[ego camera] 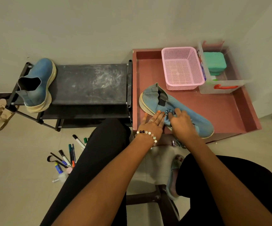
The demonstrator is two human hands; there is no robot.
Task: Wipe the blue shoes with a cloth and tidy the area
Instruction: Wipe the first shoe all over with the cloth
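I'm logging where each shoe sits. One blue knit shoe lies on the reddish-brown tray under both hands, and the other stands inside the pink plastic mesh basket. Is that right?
Not quite. The head view shows the other blue knit shoe standing on the black shoe rack, not in the pink plastic mesh basket, which holds no shoe. The rest holds: the first blue knit shoe lies on the reddish-brown tray under both hands.

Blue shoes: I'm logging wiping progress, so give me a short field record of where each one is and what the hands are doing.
shoe being wiped: blue shoe lying on the pink tray table
other shoe: second blue shoe on the dusty black rack
cloth: cloth bunched on the shoe
left hand: left hand flat, fingers on shoe and cloth
right hand: right hand gripping the cloth
floor clutter: markers
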